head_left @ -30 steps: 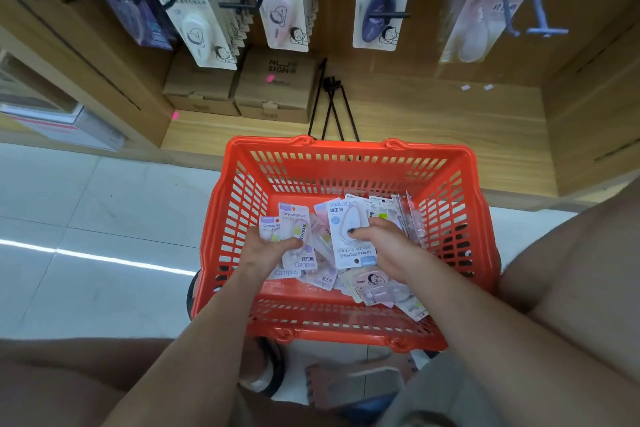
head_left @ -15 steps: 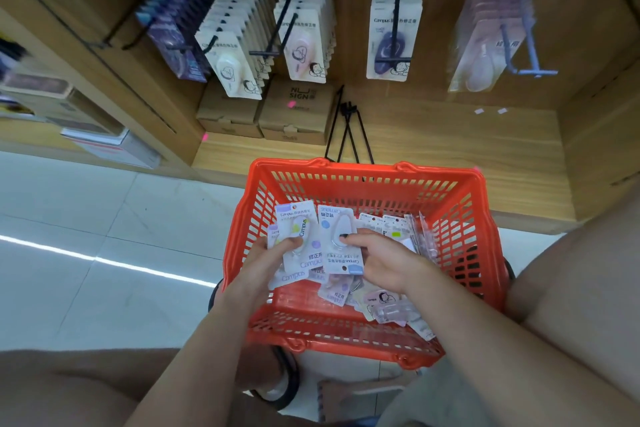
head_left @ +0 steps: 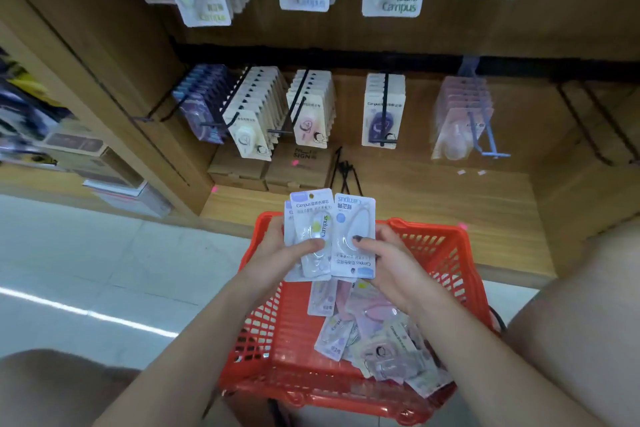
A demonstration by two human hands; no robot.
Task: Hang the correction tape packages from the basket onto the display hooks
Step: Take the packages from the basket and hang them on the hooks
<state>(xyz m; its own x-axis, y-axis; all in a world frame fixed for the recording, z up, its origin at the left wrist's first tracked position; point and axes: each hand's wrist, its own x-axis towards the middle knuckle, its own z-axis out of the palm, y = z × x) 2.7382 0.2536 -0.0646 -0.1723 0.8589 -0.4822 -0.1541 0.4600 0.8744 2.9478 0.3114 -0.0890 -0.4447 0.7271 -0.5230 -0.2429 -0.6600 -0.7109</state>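
Wooden display shelf point(head_left: 415, 204) with hooks point(head_left: 384, 107) bearing hung packages. Red basket point(head_left: 446, 253) on the floor before it, loose correction tape packages point(head_left: 374, 333) inside. Left hand point(head_left: 277, 253) grips yellow-dot packages point(head_left: 313, 236); right hand point(head_left: 391, 260) pinches an upside-down blue-dot package point(head_left: 353, 218), both above the basket.

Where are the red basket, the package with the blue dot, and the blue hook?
red basket point(head_left: 446, 253), head view, on its far right mesh wall.
package with the blue dot point(head_left: 356, 218), head view, on its clear blister.
blue hook point(head_left: 490, 142), head view, on its front arm.
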